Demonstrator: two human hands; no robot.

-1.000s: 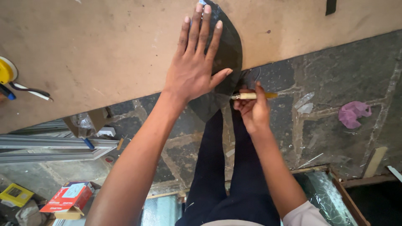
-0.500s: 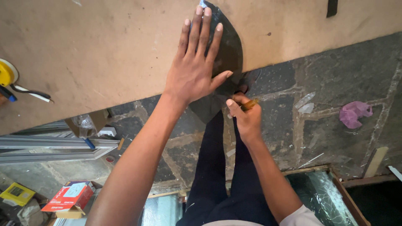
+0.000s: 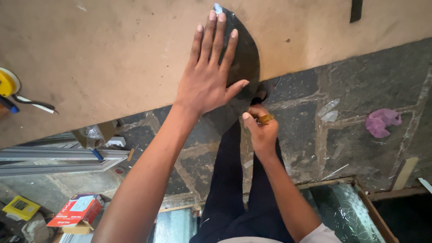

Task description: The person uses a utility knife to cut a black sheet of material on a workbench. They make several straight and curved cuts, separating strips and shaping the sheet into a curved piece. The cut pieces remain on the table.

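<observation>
Here, from the head camera, looking straight down: a left hand [image 3: 209, 83] pressed flat, fingers spread and straight, on a dark leaf-shaped sheet [image 3: 245, 63] lying over the near edge of a tan workbench board [image 3: 112, 58]. Palm and fingers resting on the sheet's left half, thumb pointing right across it; nothing gripped, only held down. Sheet's pointed tip up on the board, its lower part hanging past the edge above the stone floor [image 3: 351, 90].

Just below the edge, a right hand [image 3: 261, 130] closed around a small yellowish-brown tool [image 3: 265, 119], held against the sheet's lower right rim; tool tip hidden by the fingers, so its kind not to be told. Both hands close together, the right just beneath the left thumb.

Below them, dark trouser legs [image 3: 234, 189] standing on the floor.

At the board's far left, a yellow tape measure [image 3: 6, 83], partly cut off by the frame. On the floor to the right, a crumpled purple rag [image 3: 381, 121], well apart from the hands. Lower left, grey metal rails [image 3: 54, 159], a red and white box [image 3: 74, 211] and a small yellow box [image 3: 20, 207].
</observation>
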